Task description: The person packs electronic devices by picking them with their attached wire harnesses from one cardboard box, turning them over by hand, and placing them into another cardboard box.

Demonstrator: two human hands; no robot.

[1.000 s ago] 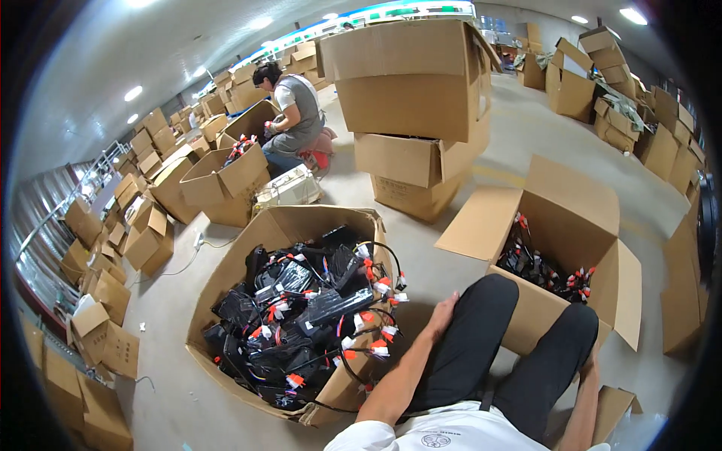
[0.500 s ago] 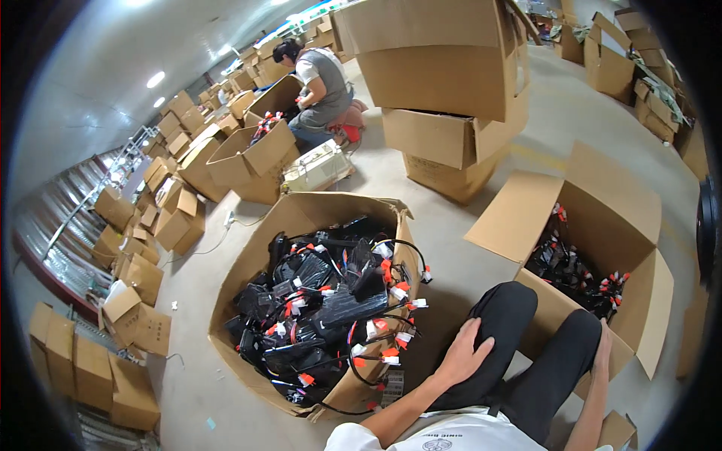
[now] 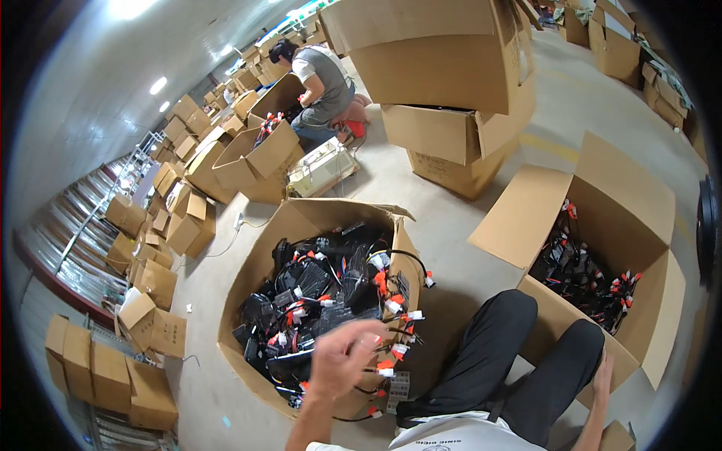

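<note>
Here, left grip point(image 3: 344, 359) over black packs point(image 3: 304, 274).

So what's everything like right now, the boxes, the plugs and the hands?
Left box: open, heaped with black packs
Plugs: some hanging over its rim
Right box: open, flaps spread, partly filled
Big boxes: stacked
Left hand: over the left box, fingers bent; touching unclear
Right hand: against the right knee

The packs point(image 3: 301, 274) are black, their connectors point(image 3: 381, 283) red and white, the box point(image 3: 331, 213) brown.
</note>
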